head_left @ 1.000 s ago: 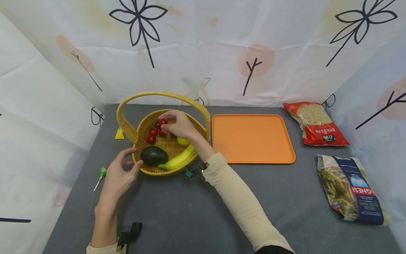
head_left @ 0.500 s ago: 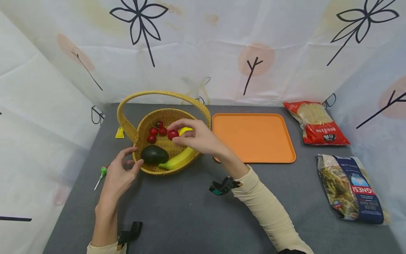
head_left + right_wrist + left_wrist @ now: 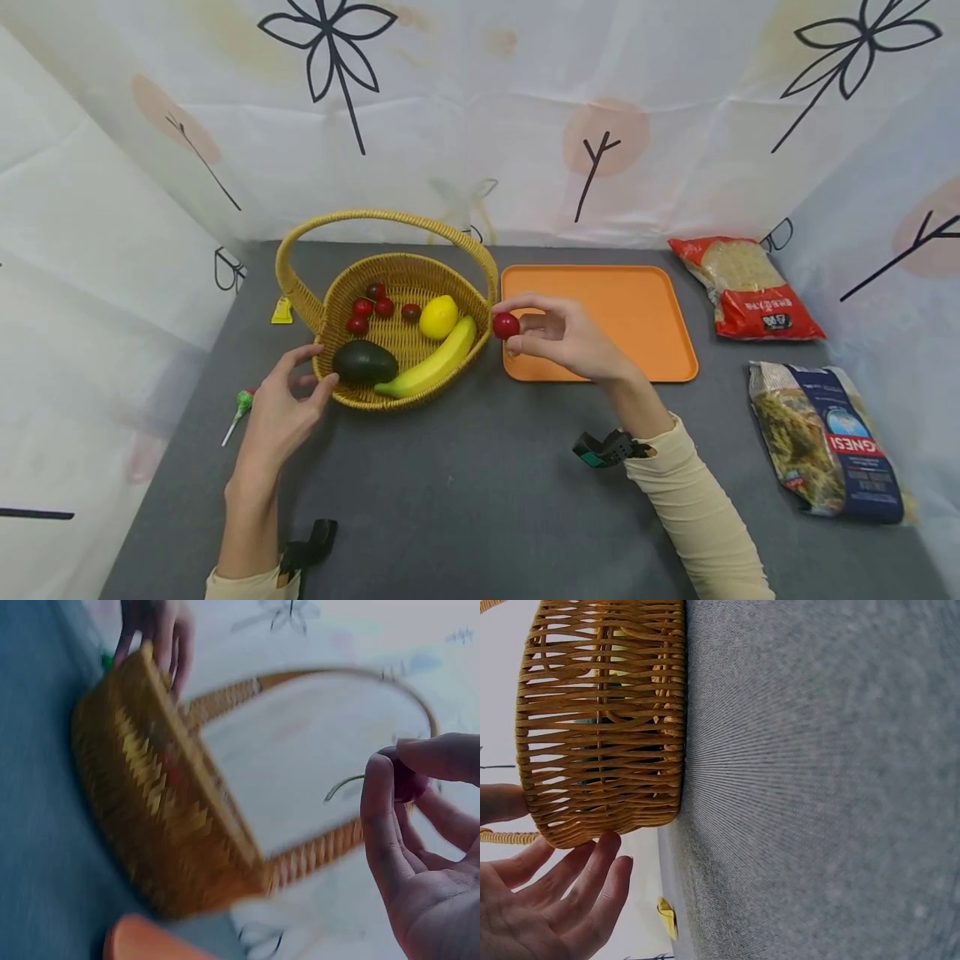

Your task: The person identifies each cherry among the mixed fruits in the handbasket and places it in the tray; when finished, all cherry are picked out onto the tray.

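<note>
My right hand (image 3: 573, 337) pinches a dark red cherry (image 3: 506, 326) between thumb and fingertips, at the basket's right rim beside the orange tray (image 3: 600, 308). Its thin stem shows in the right wrist view. On the left, my left hand (image 3: 288, 412) holds the rim of the yellow wicker basket (image 3: 604, 742), thumb and fingers on either side of it. Inside the basket lie several more cherries (image 3: 362, 307), a lemon (image 3: 438, 317), a banana (image 3: 431, 367) and a dark green avocado (image 3: 364, 362). The basket's tall handle (image 3: 382, 216) arches over the back.
Two packages lie at the right: a red bag (image 3: 750, 292) and a blue pasta bag (image 3: 832, 442). A green lollipop (image 3: 242, 406) lies left of my left hand, and a small yellow item (image 3: 282, 311) sits behind it. Patterned white cloth hangs around the grey table (image 3: 450, 517).
My right hand has lifted a cherry out of the basket and carried it right, to the tray's left edge. The lemon now shows fully. My left hand has stayed at the rim.
</note>
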The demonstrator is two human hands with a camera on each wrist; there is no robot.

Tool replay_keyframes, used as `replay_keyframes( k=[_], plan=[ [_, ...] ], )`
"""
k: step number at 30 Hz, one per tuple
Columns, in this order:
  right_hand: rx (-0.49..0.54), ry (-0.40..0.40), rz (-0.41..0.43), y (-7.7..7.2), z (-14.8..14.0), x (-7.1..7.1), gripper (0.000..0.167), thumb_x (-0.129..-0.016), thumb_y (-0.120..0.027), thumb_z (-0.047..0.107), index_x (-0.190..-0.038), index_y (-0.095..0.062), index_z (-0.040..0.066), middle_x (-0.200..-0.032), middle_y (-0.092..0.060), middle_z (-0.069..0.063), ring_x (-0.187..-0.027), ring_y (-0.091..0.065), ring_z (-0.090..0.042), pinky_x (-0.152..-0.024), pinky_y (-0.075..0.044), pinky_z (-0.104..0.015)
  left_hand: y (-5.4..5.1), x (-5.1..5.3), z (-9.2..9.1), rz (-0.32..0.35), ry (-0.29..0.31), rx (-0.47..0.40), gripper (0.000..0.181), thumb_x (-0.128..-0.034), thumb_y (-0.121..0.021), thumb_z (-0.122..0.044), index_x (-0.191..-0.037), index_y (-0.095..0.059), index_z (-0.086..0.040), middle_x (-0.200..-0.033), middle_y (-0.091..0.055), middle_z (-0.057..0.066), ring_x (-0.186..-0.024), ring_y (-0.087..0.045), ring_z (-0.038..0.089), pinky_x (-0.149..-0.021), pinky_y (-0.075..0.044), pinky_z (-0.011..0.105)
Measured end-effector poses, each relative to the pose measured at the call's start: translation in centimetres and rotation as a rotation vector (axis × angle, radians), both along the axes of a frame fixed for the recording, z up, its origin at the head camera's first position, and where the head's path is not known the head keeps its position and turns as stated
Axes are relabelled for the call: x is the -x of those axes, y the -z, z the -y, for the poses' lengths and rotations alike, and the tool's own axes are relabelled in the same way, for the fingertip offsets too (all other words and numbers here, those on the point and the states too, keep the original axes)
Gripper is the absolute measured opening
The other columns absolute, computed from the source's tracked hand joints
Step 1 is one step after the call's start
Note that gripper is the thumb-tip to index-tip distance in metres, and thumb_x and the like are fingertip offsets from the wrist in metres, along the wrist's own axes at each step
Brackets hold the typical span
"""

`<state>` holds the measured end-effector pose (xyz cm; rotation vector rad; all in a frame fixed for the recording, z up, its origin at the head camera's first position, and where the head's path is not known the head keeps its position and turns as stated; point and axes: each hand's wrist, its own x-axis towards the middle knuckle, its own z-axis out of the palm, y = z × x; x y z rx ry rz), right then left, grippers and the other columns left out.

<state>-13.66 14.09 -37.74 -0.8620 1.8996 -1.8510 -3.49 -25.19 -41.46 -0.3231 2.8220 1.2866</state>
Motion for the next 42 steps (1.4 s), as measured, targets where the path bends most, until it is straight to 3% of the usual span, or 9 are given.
replay_keyframes(
  k=[3,6,10,14,19,22,29,36,42],
  plan=[
    [0.024,0.052,0.027,1.4,-1.4,1.1,0.045,-0.098,-0.072,-0.007,-0.140,-0.059,-0.011,-0.129,-0.070,0.000,-0.103,-0.075,-0.017,-0.094,-0.065,-0.031,0.0,0.0,0.0,-0.005,0.001,0.004,0.059,-0.1072,-0.069,-0.030,-0.160,-0.048,-0.012,-0.157,-0.055,0.029,-0.127,-0.070,0.050,-0.086,-0.065,0.055],
    [0.010,0.119,0.043,2.6,-2.3,2.2,0.042,-0.101,-0.069,-0.005,-0.141,-0.059,-0.009,-0.129,-0.069,0.000,-0.107,-0.075,-0.017,-0.099,-0.063,-0.031,0.0,0.0,0.0,-0.006,0.002,0.006,0.059,-0.1073,-0.069,-0.030,-0.160,-0.048,-0.011,-0.157,-0.055,0.029,-0.128,-0.069,0.050,-0.087,-0.065,0.055],
    [-0.036,0.226,0.061,4.1,-2.6,3.5,0.037,-0.105,-0.068,0.002,-0.139,-0.062,-0.010,-0.129,-0.072,-0.017,-0.109,-0.078,-0.014,-0.103,-0.062,-0.032,-0.1,0.0,0.0,-0.004,0.005,0.005,0.060,-0.1075,-0.068,-0.029,-0.160,-0.047,-0.011,-0.158,-0.054,0.029,-0.129,-0.068,0.050,-0.089,-0.064,0.057],
    [-0.099,0.323,0.050,5.5,-2.5,4.8,0.036,-0.105,-0.070,0.006,-0.137,-0.066,-0.009,-0.135,-0.069,-0.032,-0.119,-0.078,-0.028,-0.102,-0.062,-0.031,-0.1,0.0,0.0,-0.006,0.009,0.002,0.059,-0.1076,-0.068,-0.028,-0.160,-0.047,-0.010,-0.158,-0.054,0.030,-0.129,-0.068,0.050,-0.089,-0.064,0.058],
    [-0.227,0.395,0.005,7.0,-2.2,6.4,0.042,-0.102,-0.074,0.003,-0.142,-0.064,-0.007,-0.143,-0.067,-0.028,-0.128,-0.072,-0.046,-0.094,-0.062,-0.022,0.0,0.0,0.0,-0.007,0.010,0.005,0.059,-0.1073,-0.069,-0.027,-0.160,-0.047,-0.010,-0.156,-0.055,0.030,-0.127,-0.070,0.051,-0.088,-0.064,0.058],
    [-0.301,0.416,-0.020,7.4,-1.9,7.2,0.045,-0.099,-0.076,0.000,-0.142,-0.064,-0.007,-0.145,-0.064,-0.025,-0.127,-0.073,-0.045,-0.092,-0.063,-0.022,0.0,0.0,0.0,-0.002,0.010,0.003,0.060,-0.1074,-0.068,-0.028,-0.160,-0.047,-0.010,-0.157,-0.055,0.030,-0.127,-0.069,0.051,-0.089,-0.064,0.058],
    [-0.419,0.415,-0.081,8.2,-0.8,9.2,0.042,-0.096,-0.079,-0.002,-0.136,-0.069,-0.007,-0.136,-0.063,-0.027,-0.123,-0.075,-0.044,-0.097,-0.064,-0.040,0.0,0.0,0.0,0.001,0.004,-0.002,0.060,-0.1075,-0.068,-0.029,-0.161,-0.047,-0.010,-0.160,-0.052,0.028,-0.132,-0.067,0.050,-0.091,-0.064,0.059],
    [-0.458,0.410,-0.103,9.0,0.1,10.7,0.040,-0.096,-0.079,-0.001,-0.134,-0.071,-0.006,-0.133,-0.064,-0.027,-0.122,-0.075,-0.043,-0.102,-0.063,-0.047,0.0,0.0,0.1,0.007,0.003,0.000,0.060,-0.1076,-0.068,-0.033,-0.161,-0.047,-0.013,-0.159,-0.054,0.028,-0.132,-0.067,0.049,-0.091,-0.063,0.059],
    [-0.458,0.416,-0.122,9.3,0.4,11.1,0.039,-0.096,-0.080,0.000,-0.134,-0.071,-0.007,-0.134,-0.063,-0.028,-0.122,-0.074,-0.044,-0.105,-0.061,-0.049,-0.1,0.0,0.2,0.022,0.008,0.011,0.061,-0.1074,-0.068,-0.034,-0.161,-0.047,-0.013,-0.160,-0.053,0.027,-0.135,-0.065,0.048,-0.092,-0.063,0.059]
  ],
)
